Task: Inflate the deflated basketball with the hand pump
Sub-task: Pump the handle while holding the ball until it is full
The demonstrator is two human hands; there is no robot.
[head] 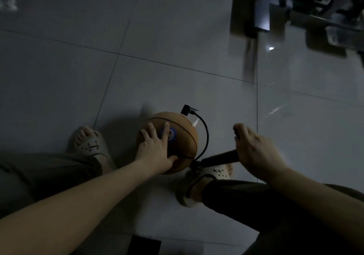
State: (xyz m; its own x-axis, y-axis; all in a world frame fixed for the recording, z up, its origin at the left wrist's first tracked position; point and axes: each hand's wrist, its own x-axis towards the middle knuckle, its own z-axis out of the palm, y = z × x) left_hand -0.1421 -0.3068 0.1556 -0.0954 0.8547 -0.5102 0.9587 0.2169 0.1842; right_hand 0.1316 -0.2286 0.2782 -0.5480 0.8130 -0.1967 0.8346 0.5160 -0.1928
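Note:
An orange-brown basketball (183, 136) with a blue round logo sits on the tiled floor between my feet. My left hand (155, 148) lies on top of it with fingers spread and pressing down. A black hand pump (218, 159) stands beside the ball, its base by my right sandal. From the base a black hose (205, 134) curves up to a black nozzle head (186, 110) plugged into the ball's far side. My right hand (256, 150) grips the pump's handle, which it mostly hides.
My feet in beige sandals stand left (90, 146) and right (208, 178) of the ball. A dark metal frame with bars (295, 14) stands at the far right. A black object (143, 245) lies at the bottom edge. Pale floor tiles (137, 38) stretch ahead.

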